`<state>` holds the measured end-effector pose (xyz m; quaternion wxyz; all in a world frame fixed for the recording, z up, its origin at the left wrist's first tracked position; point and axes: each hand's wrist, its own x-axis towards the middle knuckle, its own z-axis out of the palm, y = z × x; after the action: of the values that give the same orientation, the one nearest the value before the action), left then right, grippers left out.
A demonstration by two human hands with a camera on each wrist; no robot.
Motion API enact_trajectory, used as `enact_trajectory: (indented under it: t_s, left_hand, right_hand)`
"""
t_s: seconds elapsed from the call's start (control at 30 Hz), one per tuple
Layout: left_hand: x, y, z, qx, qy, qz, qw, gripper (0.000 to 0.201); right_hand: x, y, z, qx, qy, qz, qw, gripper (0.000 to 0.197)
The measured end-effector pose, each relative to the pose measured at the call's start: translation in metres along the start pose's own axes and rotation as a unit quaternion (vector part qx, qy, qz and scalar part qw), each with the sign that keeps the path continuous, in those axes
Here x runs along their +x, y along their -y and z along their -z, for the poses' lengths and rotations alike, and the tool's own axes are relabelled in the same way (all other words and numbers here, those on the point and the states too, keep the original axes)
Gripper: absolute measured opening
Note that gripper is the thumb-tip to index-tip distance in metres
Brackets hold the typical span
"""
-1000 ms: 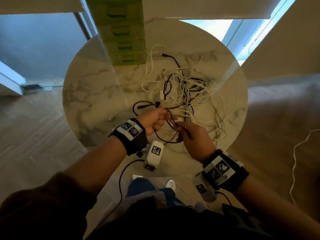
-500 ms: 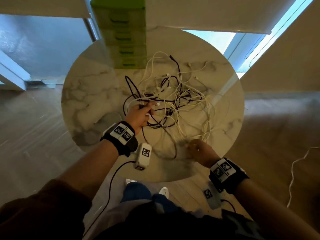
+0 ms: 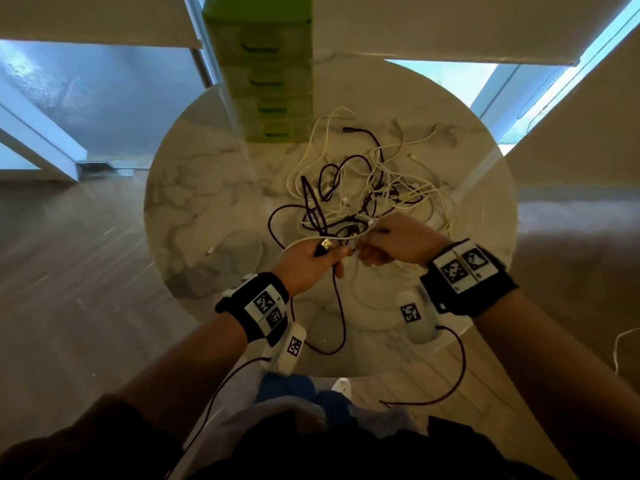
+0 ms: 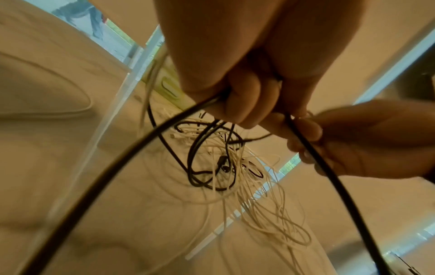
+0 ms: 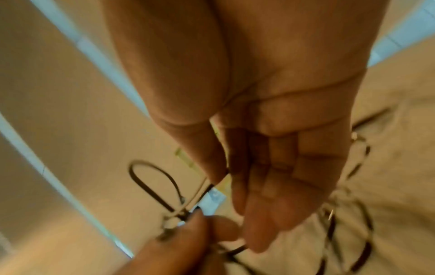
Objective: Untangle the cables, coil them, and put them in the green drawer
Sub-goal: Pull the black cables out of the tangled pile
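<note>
Two hands work over one round marble table [image 3: 194,216]: one left hand [image 3: 308,263] and one right hand [image 3: 403,242], each wearing one black wrist strap, two straps altogether. One green drawer unit [image 3: 263,69] stands at the table's far edge; five drawer fronts can be counted on it, though its top is cut off by the frame. The cables fall into two kinds, dark cables [image 3: 341,306] and white cables [image 3: 426,192], heaped in one tangle; the strands cross too often for a sure count of either kind. One metal USB plug [image 3: 326,243] shows at the left hand. One more white cable [image 3: 620,348] lies on the floor.
</note>
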<state>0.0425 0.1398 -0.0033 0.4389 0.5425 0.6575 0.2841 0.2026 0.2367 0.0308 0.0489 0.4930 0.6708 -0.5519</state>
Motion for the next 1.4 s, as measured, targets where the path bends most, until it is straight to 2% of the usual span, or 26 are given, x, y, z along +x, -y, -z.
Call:
enact_trajectory:
  t_s: [0.07,0.17,0.23,0.3,0.4,0.5,0.6,0.67,0.73,0.8,0.93,1.07,1.13,1.2,1.27,1.33,1.4]
  left_hand:
    - [-0.003,0.001,-0.002,0.008,0.027,0.0,1.0,0.04]
    - [-0.006,-0.001,0.001,0.0,0.071,-0.015,0.997,0.033]
    - [-0.007,-0.002,0.004,-0.001,0.103,-0.022,0.994,0.028]
    - [-0.008,-0.001,0.002,0.002,0.133,-0.032,0.991,0.027]
    - [-0.012,-0.004,-0.007,0.021,0.177,-0.046,0.983,0.027]
    - [-0.013,-0.002,-0.014,0.022,0.164,-0.053,0.985,0.025]
    - [-0.016,-0.004,-0.014,0.016,0.152,-0.038,0.988,0.027]
    - [-0.015,-0.005,-0.014,-0.014,0.106,0.002,0.994,0.037]
    - [-0.013,-0.004,-0.014,-0.107,0.062,0.068,0.99,0.034]
    - [-0.01,-0.003,-0.011,-0.218,0.037,0.114,0.969,0.026]
    - [0.001,-0.015,0.0,-0.385,-0.021,0.137,0.913,0.036]
    - [0.019,-0.026,0.016,-0.49,-0.082,0.149,0.855,0.04]
    - [0.029,-0.026,0.025,-0.536,-0.112,0.156,0.822,0.041]
    - [0.037,-0.026,0.03,-0.559,-0.125,0.157,0.805,0.04]
    - [0.039,-0.027,0.026,-0.53,-0.115,0.149,0.827,0.037]
    - [0.037,-0.026,0.014,-0.455,-0.108,0.132,0.874,0.033]
    - [0.031,-0.021,0.001,-0.398,-0.101,0.119,0.904,0.029]
  right_hand:
    - [-0.015,0.001,-0.008,0.054,0.009,0.015,0.998,0.03]
    - [-0.025,-0.007,-0.026,0.012,-0.07,0.048,0.996,0.025]
    - [-0.03,-0.015,-0.036,0.084,-0.122,0.066,0.987,0.012]
    - [-0.033,-0.019,-0.043,0.159,-0.144,0.085,0.973,0.009]
    - [-0.03,-0.024,-0.053,0.078,-0.118,0.096,0.985,0.023]
    - [-0.022,-0.026,-0.055,0.067,-0.139,0.085,0.984,0.021]
    - [-0.021,-0.02,-0.052,0.043,-0.115,0.104,0.987,0.014]
    - [-0.022,-0.017,-0.053,-0.007,-0.136,0.12,0.983,0.017]
    - [-0.024,-0.016,-0.058,-0.034,-0.182,0.119,0.975,0.017]
    - [-0.03,-0.016,-0.063,-0.052,-0.206,0.108,0.971,0.017]
    - [-0.05,-0.019,-0.071,-0.083,-0.166,0.124,0.975,0.015]
    - [-0.071,-0.03,-0.069,-0.058,-0.172,0.15,0.972,0.01]
    - [-0.079,-0.043,-0.068,-0.06,-0.177,0.143,0.972,0.012]
    - [-0.082,-0.061,-0.067,-0.065,-0.184,0.116,0.974,0.013]
    - [-0.08,-0.079,-0.067,-0.081,-0.179,0.071,0.978,0.013]
    - [-0.074,-0.089,-0.065,-0.131,-0.153,0.026,0.979,0.012]
    - [-0.065,-0.084,-0.062,-0.156,-0.147,0.028,0.976,0.019]
